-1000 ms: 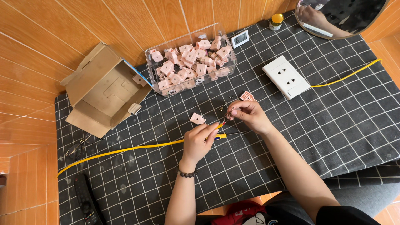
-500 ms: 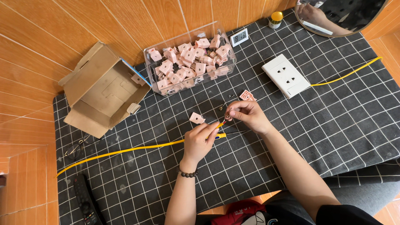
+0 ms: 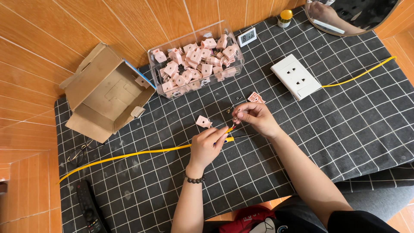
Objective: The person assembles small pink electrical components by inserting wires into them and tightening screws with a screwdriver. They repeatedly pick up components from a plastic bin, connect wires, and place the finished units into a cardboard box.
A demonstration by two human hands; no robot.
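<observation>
Head: yellow cable (image 3: pixel 142 152) lengthwise left-to-right.

Counting two hands, left (image 3: pixel 207 146) and right (image 3: pixel 254 117). One clear bin (image 3: pixel 196 60) with way too many pink parts to count, plus two loose pink pieces (image 3: pixel 203 121) (image 3: pixel 255 97). One cardboard box (image 3: pixel 103 92), one white socket plate (image 3: pixel 296 77), one remote (image 3: pixel 88 209), one pair of glasses (image 3: pixel 78 153), one yellow cable (image 3: pixel 129 153).

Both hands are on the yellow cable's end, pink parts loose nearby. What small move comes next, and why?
Probably reach for the loose pink part: the left hand pinches the yellow cable near its end, the right hand works its tip, and that part lies closest.
</observation>
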